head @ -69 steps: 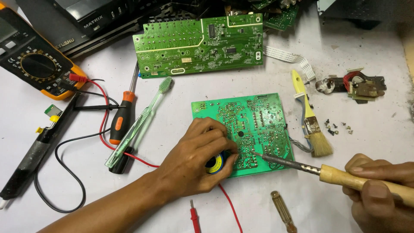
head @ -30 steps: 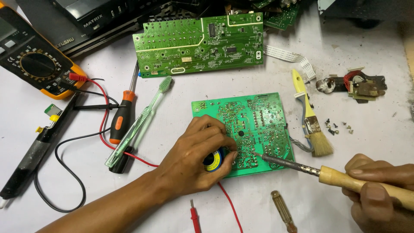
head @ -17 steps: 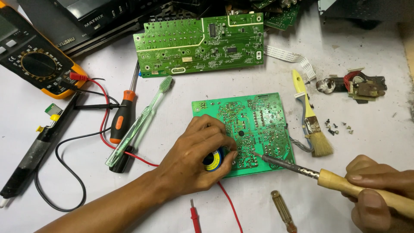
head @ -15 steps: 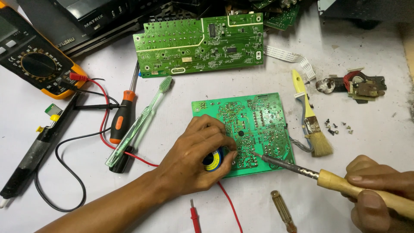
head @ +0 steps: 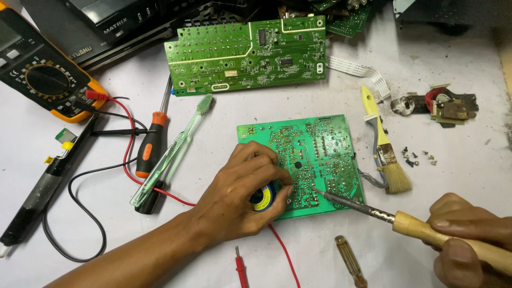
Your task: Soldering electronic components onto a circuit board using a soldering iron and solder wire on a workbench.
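A small green circuit board (head: 314, 154) lies solder side up in the middle of the white table. My left hand (head: 242, 194) rests on its lower left corner, fingers closed around a small round blue and yellow spool (head: 263, 198). My right hand (head: 469, 237) at the lower right grips the wooden handle of a soldering iron (head: 413, 226). The iron's metal tip touches the board's lower middle, just right of my left fingertips.
A larger green board (head: 248, 53) lies at the back. A multimeter (head: 42, 80) with red and black leads sits far left, beside a black desoldering pump (head: 42, 186), an orange-handled screwdriver (head: 151, 146) and a green toothbrush (head: 173, 152). A yellow brush (head: 384, 144), loose screws (head: 418, 156) and a small part (head: 442, 104) lie right.
The soldering iron and my right hand have shifted slightly down and left along the board's lower edge. My left hand stays in place on the spool.
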